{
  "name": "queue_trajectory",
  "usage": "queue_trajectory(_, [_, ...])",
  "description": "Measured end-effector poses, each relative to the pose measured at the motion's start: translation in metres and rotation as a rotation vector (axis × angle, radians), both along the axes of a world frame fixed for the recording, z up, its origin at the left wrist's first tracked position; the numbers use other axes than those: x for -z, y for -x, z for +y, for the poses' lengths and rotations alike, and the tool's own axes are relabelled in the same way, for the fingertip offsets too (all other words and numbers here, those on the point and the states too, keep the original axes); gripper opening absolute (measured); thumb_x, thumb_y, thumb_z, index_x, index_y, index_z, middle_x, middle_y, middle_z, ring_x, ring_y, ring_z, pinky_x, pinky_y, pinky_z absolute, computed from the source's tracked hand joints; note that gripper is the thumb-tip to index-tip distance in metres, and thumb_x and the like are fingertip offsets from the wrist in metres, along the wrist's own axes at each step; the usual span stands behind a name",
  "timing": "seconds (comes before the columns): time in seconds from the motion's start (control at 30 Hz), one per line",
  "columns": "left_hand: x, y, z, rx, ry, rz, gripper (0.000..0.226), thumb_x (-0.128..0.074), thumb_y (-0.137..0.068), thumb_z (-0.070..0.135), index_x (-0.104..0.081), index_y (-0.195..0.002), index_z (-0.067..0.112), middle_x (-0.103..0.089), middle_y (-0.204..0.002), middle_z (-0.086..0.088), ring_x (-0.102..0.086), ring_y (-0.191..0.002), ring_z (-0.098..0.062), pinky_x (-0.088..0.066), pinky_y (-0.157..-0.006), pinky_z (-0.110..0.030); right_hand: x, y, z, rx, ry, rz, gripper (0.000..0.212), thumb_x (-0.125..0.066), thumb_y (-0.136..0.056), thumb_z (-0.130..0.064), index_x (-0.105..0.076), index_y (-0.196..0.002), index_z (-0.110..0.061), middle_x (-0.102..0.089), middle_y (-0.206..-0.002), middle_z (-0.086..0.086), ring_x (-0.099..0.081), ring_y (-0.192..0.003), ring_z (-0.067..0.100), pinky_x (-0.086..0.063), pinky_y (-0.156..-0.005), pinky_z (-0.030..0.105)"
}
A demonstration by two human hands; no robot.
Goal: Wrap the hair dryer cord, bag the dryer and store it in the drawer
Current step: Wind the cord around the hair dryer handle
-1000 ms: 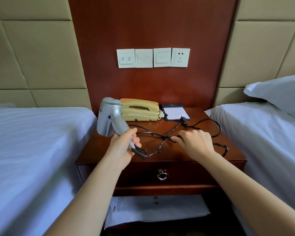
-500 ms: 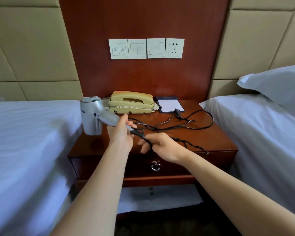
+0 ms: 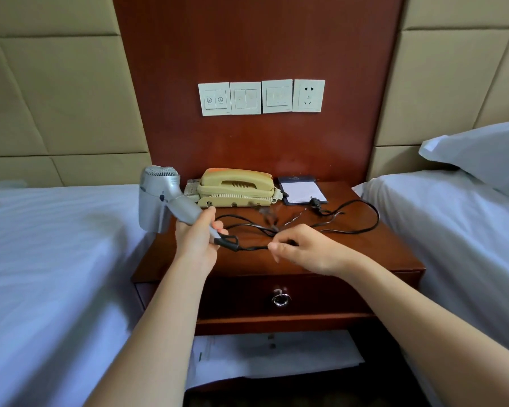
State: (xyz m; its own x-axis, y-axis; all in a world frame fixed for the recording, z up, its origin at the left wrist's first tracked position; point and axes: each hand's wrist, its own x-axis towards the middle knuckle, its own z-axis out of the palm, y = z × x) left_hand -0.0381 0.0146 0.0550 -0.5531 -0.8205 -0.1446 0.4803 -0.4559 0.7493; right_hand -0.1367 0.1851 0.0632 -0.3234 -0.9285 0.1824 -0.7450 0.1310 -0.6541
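A silver hair dryer (image 3: 159, 198) is held up over the left edge of the wooden nightstand (image 3: 379, 254), nozzle pointing down. My left hand (image 3: 197, 242) is shut on its handle. The black cord (image 3: 362, 227) runs from the handle base across the nightstand in loose loops, and its plug (image 3: 315, 202) lies by the notepad. My right hand (image 3: 309, 251) pinches the cord a short way from the handle. The drawer (image 3: 335, 292) under the top is closed, with a metal ring pull (image 3: 280, 298). No bag is in view.
A beige telephone (image 3: 235, 188) and a notepad (image 3: 303, 190) sit at the back of the nightstand. Wall switches and a socket (image 3: 308, 95) are above. White beds flank both sides, with a pillow (image 3: 482, 154) at right. Paper sheets (image 3: 265, 356) lie on the lower shelf.
My right hand went from the cord's middle back toward the handle, then slid right along the cord, which now stretches between my hands. The dryer shifted left and up slightly.
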Motion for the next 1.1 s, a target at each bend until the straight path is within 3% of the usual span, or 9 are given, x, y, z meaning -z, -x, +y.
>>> queue_trajectory(0.13, [0.002,-0.01,-0.006,-0.001,0.033,-0.011,0.018,-0.056,-0.09,-0.001,-0.043,-0.087,0.011,-0.047,-0.068,-0.003,-0.045,-0.036,-0.005,-0.04,-0.04,-0.02,0.002,-0.004,-0.005,0.102,0.034,0.04,0.027,-0.05,-0.095,-0.028,-0.062,-0.074,-0.015,-0.042,-0.052,-0.003,-0.033,-0.038,0.005,-0.027,-0.043,0.015])
queue_trajectory(0.23, [0.001,-0.014,-0.007,0.002,0.064,-0.005,0.021,-0.055,-0.089,-0.003,-0.041,-0.084,0.012,-0.046,-0.068,-0.003,-0.045,-0.036,-0.005,-0.041,-0.041,-0.02,0.002,-0.003,-0.005,0.211,0.073,0.089,0.017,-0.054,-0.092,-0.029,-0.053,-0.082,-0.015,-0.042,-0.052,-0.011,-0.041,-0.042,0.002,-0.032,-0.044,0.013])
queue_trajectory(0.33, [0.0,-0.013,-0.008,0.02,0.133,-0.022,0.022,-0.056,-0.089,-0.002,-0.041,-0.088,0.013,-0.045,-0.07,-0.003,-0.045,-0.039,-0.006,-0.042,-0.042,-0.021,-0.001,0.0,-0.004,0.272,0.082,0.136,0.019,-0.054,-0.092,-0.032,-0.049,-0.084,-0.016,-0.045,-0.056,-0.011,-0.044,-0.05,0.001,-0.03,-0.049,0.016])
queue_trajectory(0.43, [-0.002,-0.011,-0.007,0.023,0.182,-0.028,0.023,-0.055,-0.09,-0.002,-0.039,-0.085,0.013,-0.045,-0.071,-0.004,-0.045,-0.04,-0.007,-0.043,-0.041,-0.022,-0.002,0.007,-0.003,0.309,0.093,0.28,0.024,-0.05,-0.093,-0.037,-0.049,-0.076,-0.021,-0.049,-0.059,-0.007,-0.05,-0.06,0.016,-0.035,-0.053,0.028])
queue_trajectory(0.53, [-0.005,-0.008,-0.005,0.025,0.208,-0.037,0.021,-0.055,-0.09,-0.002,-0.04,-0.097,0.012,-0.044,-0.074,-0.004,-0.045,-0.039,-0.007,-0.043,-0.041,-0.022,-0.002,0.011,-0.002,0.325,0.112,0.449,0.034,-0.045,-0.094,-0.04,-0.055,-0.072,-0.016,-0.056,-0.063,0.0,-0.053,-0.063,0.023,-0.034,-0.05,0.03])
queue_trajectory(0.63, [-0.008,-0.008,-0.006,0.029,0.226,-0.055,0.02,-0.055,-0.09,-0.001,-0.041,-0.086,0.012,-0.044,-0.074,-0.004,-0.044,-0.038,-0.006,-0.042,-0.04,-0.022,-0.007,0.013,0.0,0.325,0.109,0.547,0.042,-0.043,-0.095,-0.04,-0.059,-0.07,-0.01,-0.057,-0.064,0.002,-0.05,-0.06,0.022,-0.031,-0.05,0.03])
queue_trajectory(0.8, [-0.012,-0.01,-0.01,0.001,0.247,-0.086,0.023,-0.055,-0.09,-0.002,-0.04,-0.099,0.012,-0.044,-0.073,-0.005,-0.043,-0.035,-0.005,-0.04,-0.038,-0.018,-0.017,0.013,0.011,0.047,0.062,0.42,0.047,-0.047,-0.095,-0.033,-0.032,-0.053,-0.018,-0.032,-0.05,-0.004,-0.031,-0.047,0.013,-0.026,-0.05,0.026])
queue_trajectory(0.93, [-0.01,-0.015,-0.013,-0.027,0.393,-0.182,0.022,-0.056,-0.088,-0.002,-0.041,-0.094,0.014,-0.044,-0.075,-0.004,-0.044,-0.035,-0.006,-0.04,-0.038,-0.019,-0.017,0.008,0.019,-0.084,-0.087,0.188,0.047,-0.046,-0.096,-0.033,-0.041,-0.052,-0.017,-0.034,-0.051,-0.004,-0.029,-0.047,0.009,-0.026,-0.049,0.021])
queue_trajectory(1.1, [-0.012,-0.027,-0.013,-0.02,0.651,-0.375,0.025,-0.058,-0.086,0.0,-0.042,-0.097,0.016,-0.043,-0.075,-0.003,-0.043,-0.045,-0.013,-0.038,-0.039,-0.023,-0.019,0.013,0.032,-0.062,-0.16,0.13,0.044,-0.053,-0.092,-0.037,-0.051,-0.053,-0.017,-0.036,-0.051,-0.002,-0.03,-0.046,0.008,-0.026,-0.049,0.022])
